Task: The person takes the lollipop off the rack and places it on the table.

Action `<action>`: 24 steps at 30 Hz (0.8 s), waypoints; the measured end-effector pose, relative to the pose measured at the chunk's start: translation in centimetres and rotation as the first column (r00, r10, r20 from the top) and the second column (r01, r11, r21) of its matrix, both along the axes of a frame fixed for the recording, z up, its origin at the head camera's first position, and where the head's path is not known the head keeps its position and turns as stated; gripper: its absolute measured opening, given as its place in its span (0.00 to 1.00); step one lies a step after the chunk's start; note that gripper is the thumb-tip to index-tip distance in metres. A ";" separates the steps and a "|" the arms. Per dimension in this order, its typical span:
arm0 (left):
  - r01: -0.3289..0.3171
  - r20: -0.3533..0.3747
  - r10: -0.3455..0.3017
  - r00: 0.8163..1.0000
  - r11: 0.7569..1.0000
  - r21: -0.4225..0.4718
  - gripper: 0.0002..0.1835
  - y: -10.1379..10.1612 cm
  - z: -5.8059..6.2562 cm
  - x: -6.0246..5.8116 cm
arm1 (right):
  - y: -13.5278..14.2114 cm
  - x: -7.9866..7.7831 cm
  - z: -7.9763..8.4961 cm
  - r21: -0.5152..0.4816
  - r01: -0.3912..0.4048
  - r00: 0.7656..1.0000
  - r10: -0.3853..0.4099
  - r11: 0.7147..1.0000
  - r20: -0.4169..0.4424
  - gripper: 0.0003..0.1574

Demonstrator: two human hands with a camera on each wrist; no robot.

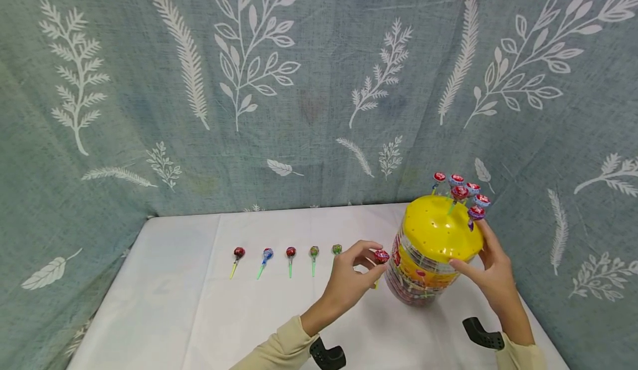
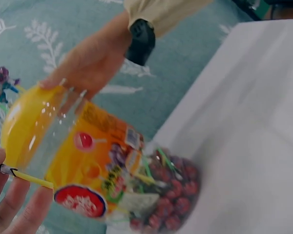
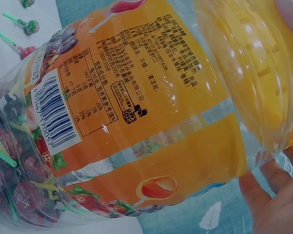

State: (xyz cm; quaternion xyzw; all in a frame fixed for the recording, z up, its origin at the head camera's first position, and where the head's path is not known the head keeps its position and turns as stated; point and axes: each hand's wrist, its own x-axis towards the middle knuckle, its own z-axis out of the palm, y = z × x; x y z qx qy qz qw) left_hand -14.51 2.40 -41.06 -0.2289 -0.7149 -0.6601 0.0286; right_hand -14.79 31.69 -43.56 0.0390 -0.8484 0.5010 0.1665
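In the head view my left hand (image 1: 349, 278) pinches a red-wrapped lollipop (image 1: 381, 256) beside a clear plastic candy jar (image 1: 421, 276) with a yellow lid (image 1: 438, 229). The lollipop's yellow stick (image 2: 33, 179) points at the jar's side in the left wrist view. My right hand (image 1: 493, 278) grips the jar's upper part, its thumb at the front and its fingers round the side. Several wrapped lollipops (image 1: 459, 193) stand upright in the lid, mostly toward its back and right. The jar's orange label (image 3: 151, 92) fills the right wrist view.
Left of my left hand, several lollipops lie in a row on the white table (image 1: 164, 281), among them a blue one (image 1: 267, 254) and a green one (image 1: 314, 252). More red lollipops (image 2: 173, 197) fill the jar's bottom. A patterned green cloth (image 1: 319, 109) hangs behind the table.
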 end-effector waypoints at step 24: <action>-0.077 0.177 0.094 0.980 0.992 -0.100 0.16 -7.3 -8.8 -0.8 | -0.2 0.0 -0.1 -0.008 0.012 1.000 -0.012 1.000 -0.006 0.59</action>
